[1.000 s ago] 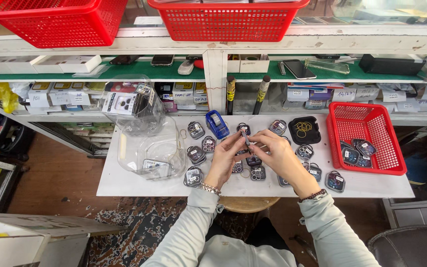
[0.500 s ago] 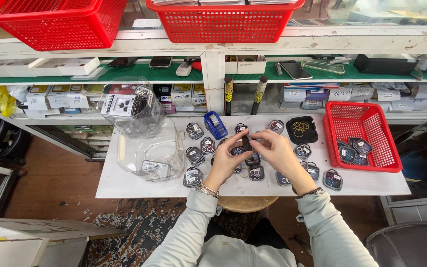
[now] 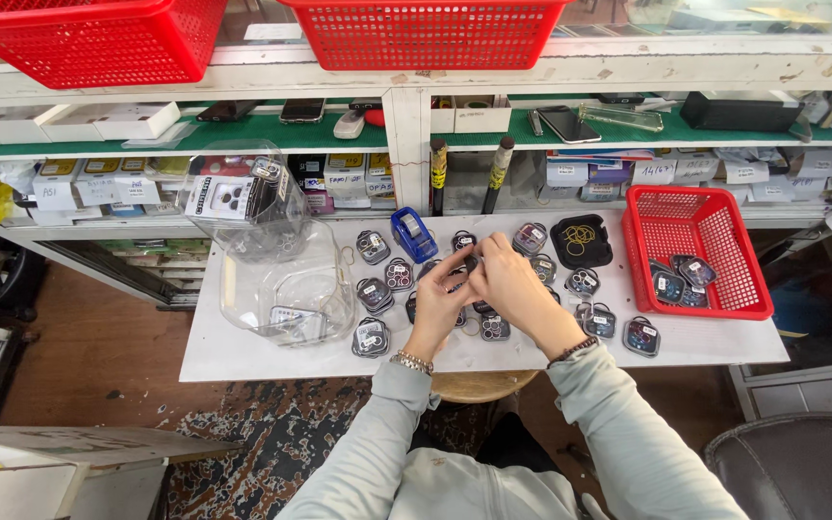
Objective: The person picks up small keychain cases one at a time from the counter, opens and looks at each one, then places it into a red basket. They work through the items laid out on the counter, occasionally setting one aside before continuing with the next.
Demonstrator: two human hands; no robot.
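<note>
My left hand (image 3: 442, 303) and my right hand (image 3: 509, 285) meet above the middle of a white table (image 3: 243, 356), both pinching one small dark packet (image 3: 470, 264) between the fingertips. Several small clear packs with dark ringed parts (image 3: 375, 247) lie scattered on the table around and under my hands. A blue tape dispenser (image 3: 413, 234) stands just behind my left hand. A black tray with yellow rubber bands (image 3: 581, 241) sits behind my right hand.
A red basket (image 3: 700, 252) at the table's right end holds a few of the same packs. An open clear plastic box (image 3: 281, 279) with its lid tilted up stands at the left. Shelves with boxes, phones and two red baskets (image 3: 89, 39) rise behind. A stool is below.
My hands have stayed together over the table's middle, shifting slightly while working the small packet; the other objects have not moved.
</note>
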